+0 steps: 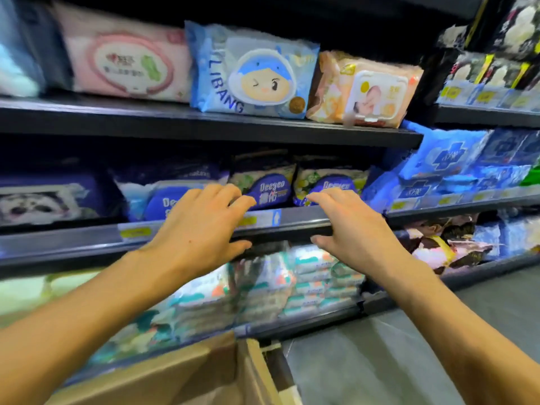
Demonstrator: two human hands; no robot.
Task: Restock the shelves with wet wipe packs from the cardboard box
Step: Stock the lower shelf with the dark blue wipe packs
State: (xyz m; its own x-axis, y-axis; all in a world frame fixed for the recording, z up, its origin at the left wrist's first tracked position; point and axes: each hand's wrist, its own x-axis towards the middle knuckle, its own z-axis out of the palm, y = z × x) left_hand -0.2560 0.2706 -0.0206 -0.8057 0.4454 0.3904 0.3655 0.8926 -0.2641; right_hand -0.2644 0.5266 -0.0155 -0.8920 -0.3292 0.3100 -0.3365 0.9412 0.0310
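**Restock check: both hands free at the middle shelf**

Shop aisle: dark shelving [204,127] in tiers, grey floor [394,361] at right. All three visible tiers look well filled, so the restock appears far along. Whether packs remain to be placed cannot be told.

The cardboard box [187,372] sits low in front of the bottom tier with its flaps open. Its inside is out of view, so the contents are unknown.

Wet wipe packs on the shelves:
- white-and-teal stacks [315,279] on the bottom tier
- purple Deegeo packs [267,185] upright on the middle shelf [87,241]
- a blue LIBANG pack [251,71] between a pink pack [125,65] and an orange pack [365,89] on top

The left hand [201,226] and right hand [347,226] hover at the middle shelf's front edge. Fingers are spread and loose, grasping nothing. Contact with the edge cannot be confirmed.
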